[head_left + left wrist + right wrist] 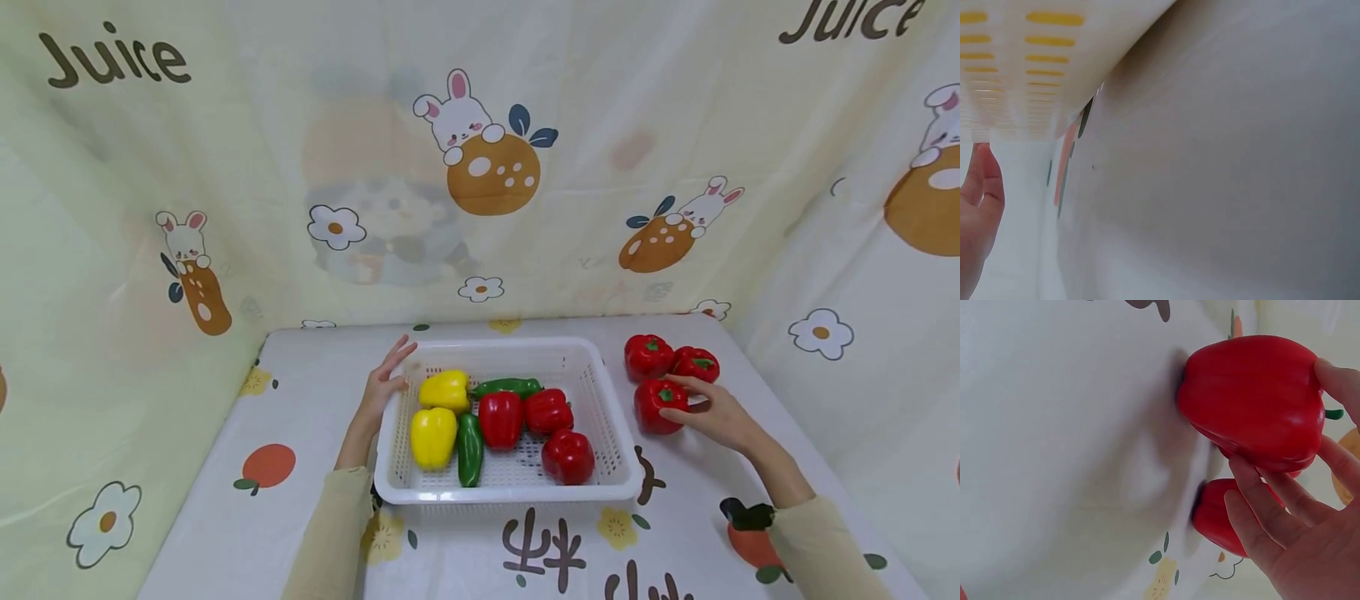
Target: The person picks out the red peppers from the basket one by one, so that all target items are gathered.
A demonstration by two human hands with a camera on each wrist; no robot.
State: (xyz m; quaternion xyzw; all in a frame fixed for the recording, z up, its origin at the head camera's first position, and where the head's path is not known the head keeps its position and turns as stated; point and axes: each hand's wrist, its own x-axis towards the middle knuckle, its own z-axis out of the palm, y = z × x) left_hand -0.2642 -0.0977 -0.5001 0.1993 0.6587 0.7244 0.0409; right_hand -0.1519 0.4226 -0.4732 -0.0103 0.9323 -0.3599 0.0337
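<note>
A white slotted basket [495, 343] sits mid-table and holds two yellow peppers [432, 437], two green ones [469, 448] and three red ones [567, 456]. My left hand [384, 382] lies with straight fingers against the basket's left rim; in the left wrist view its fingers [979, 200] show beside the basket wall [1029, 62]. To the right of the basket my right hand [712, 412] grips a red pepper [654, 402] that stands on the table. In the right wrist view the fingers [1272, 506] wrap around this pepper [1250, 403], with another red pepper [1216, 512] behind.
Two more red peppers [648, 354] [696, 363] stand just behind the gripped one. The table [315, 367] wears a white cloth printed with fruit. A cartoon curtain [480, 167] closes in the back and both sides.
</note>
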